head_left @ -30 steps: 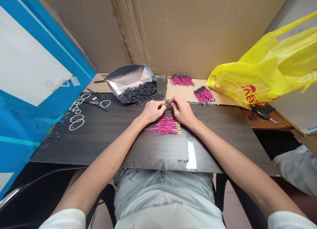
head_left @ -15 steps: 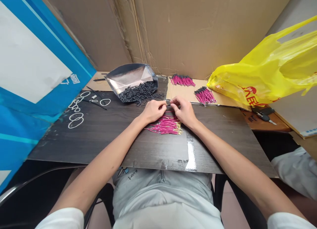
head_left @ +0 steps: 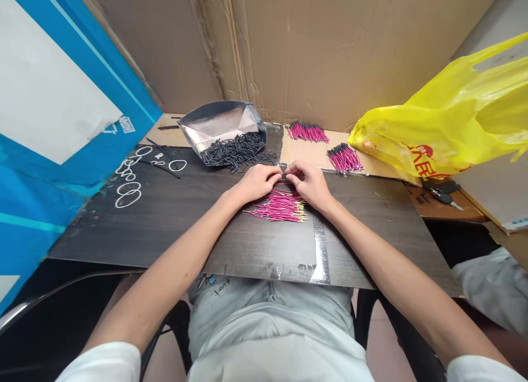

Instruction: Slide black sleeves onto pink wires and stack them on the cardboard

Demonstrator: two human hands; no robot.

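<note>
My left hand (head_left: 259,181) and my right hand (head_left: 308,185) meet fingertip to fingertip above the table, both closed in a pinch. Between them shows a short black tube (head_left: 284,175); the fingers cover most of it, and I cannot tell if a wire is inside. Just below the hands lies a spread of pink wires (head_left: 278,207) with bare metal tips, the yellowish ends to the right. Behind my left hand, loose black tubes (head_left: 237,149) fill an open silver-lined pouch (head_left: 220,119) and spill from its mouth.
Two bundles of pink wires with black ends, one farther back (head_left: 307,132) and one nearer (head_left: 345,158), rest on a cardboard sheet (head_left: 295,151). Several white rubber bands (head_left: 128,195) lie left. A yellow bag (head_left: 412,123) and keys (head_left: 443,197) are at right. Cardboard (head_left: 330,52) stands behind.
The view has shifted slightly. Both hands keep their pinch close together, with the left fingertips a little nearer the right ones. The wires and bundles lie as before.
</note>
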